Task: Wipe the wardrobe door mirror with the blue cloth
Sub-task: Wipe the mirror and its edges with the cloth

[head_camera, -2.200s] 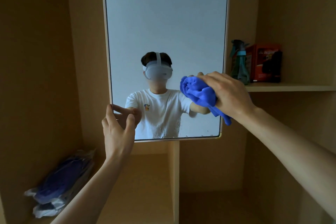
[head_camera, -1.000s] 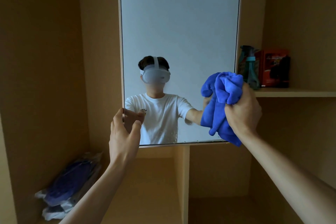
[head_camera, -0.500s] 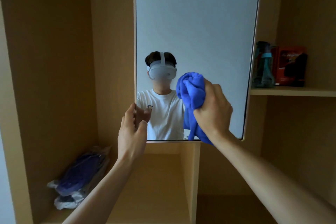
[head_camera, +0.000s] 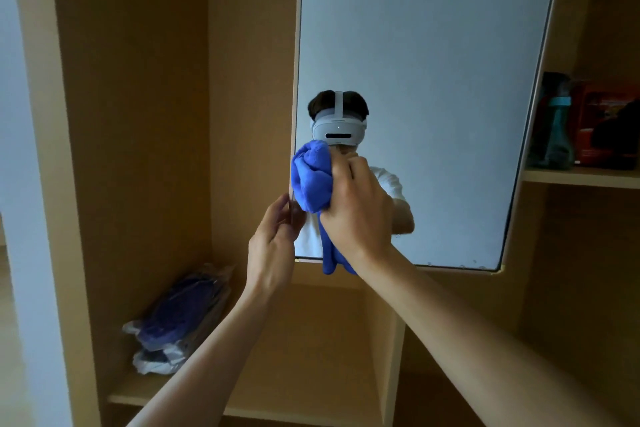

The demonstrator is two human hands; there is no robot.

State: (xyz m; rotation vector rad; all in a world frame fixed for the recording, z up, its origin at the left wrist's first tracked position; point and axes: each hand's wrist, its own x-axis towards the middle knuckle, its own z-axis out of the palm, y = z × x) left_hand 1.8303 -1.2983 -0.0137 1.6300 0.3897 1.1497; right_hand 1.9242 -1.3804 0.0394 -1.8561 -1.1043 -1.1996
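In a tan wooden wardrobe (head_camera: 138, 114), the tall door mirror (head_camera: 433, 45) is pinched at its left edge by the left hand (head_camera: 273, 246). The bunched blue cloth (head_camera: 311, 177), gripped by the right hand (head_camera: 356, 211), is pressed beside that edge. Bottom-edge specks (head_camera: 474, 266) suggest unfinished wiping.

Spray bottle (head_camera: 554, 125) beside red box (head_camera: 604, 125) on right shelf (head_camera: 581, 177) — bagged cloths (head_camera: 180, 319) lower left
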